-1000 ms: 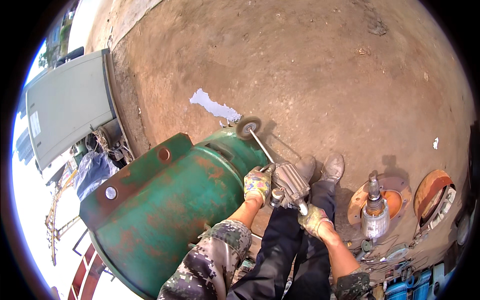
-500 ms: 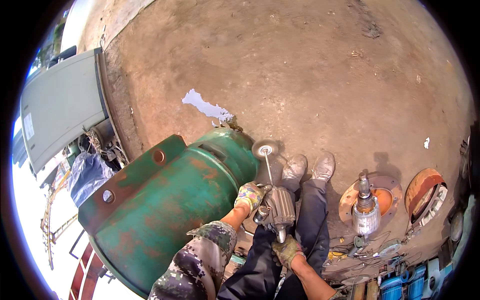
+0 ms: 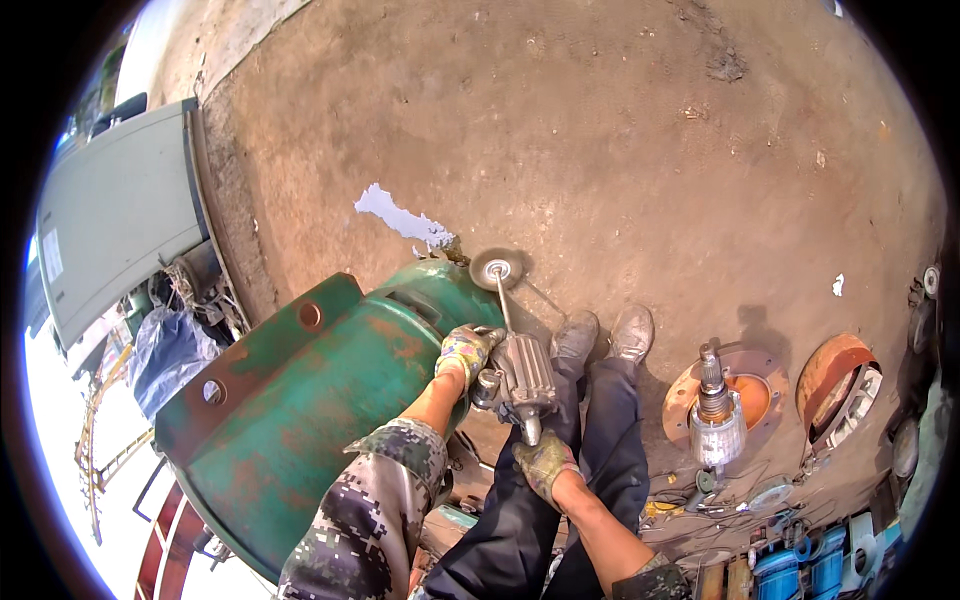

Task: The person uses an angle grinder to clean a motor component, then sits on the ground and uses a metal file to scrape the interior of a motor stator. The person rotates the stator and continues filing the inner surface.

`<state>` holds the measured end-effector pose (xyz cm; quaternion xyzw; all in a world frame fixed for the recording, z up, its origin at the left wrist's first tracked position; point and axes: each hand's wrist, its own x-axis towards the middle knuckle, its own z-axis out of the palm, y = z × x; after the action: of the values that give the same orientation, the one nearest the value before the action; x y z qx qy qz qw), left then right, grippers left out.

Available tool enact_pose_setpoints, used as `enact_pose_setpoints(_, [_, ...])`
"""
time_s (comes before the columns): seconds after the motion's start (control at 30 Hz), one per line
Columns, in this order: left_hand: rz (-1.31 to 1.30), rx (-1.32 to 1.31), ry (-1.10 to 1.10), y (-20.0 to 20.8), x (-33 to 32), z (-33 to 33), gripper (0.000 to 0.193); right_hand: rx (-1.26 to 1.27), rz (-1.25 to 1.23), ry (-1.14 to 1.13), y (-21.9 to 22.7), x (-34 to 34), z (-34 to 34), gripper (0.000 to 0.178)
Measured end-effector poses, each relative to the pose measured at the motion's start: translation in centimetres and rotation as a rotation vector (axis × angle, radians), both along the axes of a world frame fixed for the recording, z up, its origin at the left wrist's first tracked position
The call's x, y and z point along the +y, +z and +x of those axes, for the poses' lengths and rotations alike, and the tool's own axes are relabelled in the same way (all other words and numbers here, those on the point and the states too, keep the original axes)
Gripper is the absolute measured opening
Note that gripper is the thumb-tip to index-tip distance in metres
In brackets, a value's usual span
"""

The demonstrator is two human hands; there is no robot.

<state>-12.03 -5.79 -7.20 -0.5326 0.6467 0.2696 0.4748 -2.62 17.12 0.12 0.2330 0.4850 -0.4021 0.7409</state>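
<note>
A grey, ribbed, motor-like metal body (image 3: 526,372) is held between my two gloved hands, with a thin rod rising from its far end to a round wheel (image 3: 497,268). My left hand (image 3: 468,350) is closed at the body's far end, near the base of the rod. A small round fitting (image 3: 487,385) juts from its left side. At the near end, my right hand (image 3: 546,467) is closed around the narrow silver tail. The wheel is beside the far end of a rusty green metal tank (image 3: 330,410); whether they touch I cannot tell.
My shoes (image 3: 631,333) stand on the dirt ground. To the right are an orange flange with a shafted metal part (image 3: 718,435), a rusty ring (image 3: 838,390), cables and blue castings (image 3: 828,572). A grey cabinet (image 3: 125,215) and dark plastic sheet (image 3: 172,350) are at left.
Both hands have shifted left and away from me with the motor-like body. Its wheel has come nearer the tank's far end. The view has also moved slightly.
</note>
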Motion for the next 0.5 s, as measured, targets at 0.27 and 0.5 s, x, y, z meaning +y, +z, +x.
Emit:
enact_pose_setpoints(0.27, [0.042,-0.11,-0.126,2.0,2.2,-3.0,0.042,-0.346,0.093,-0.194,3.4,1.2,-6.3,0.026])
enact_pose_setpoints(0.5, [-0.198,0.148,0.043,0.7,2.1,-3.4,0.048,-0.055,-0.013,0.218,-1.9,3.5,-15.5,0.028])
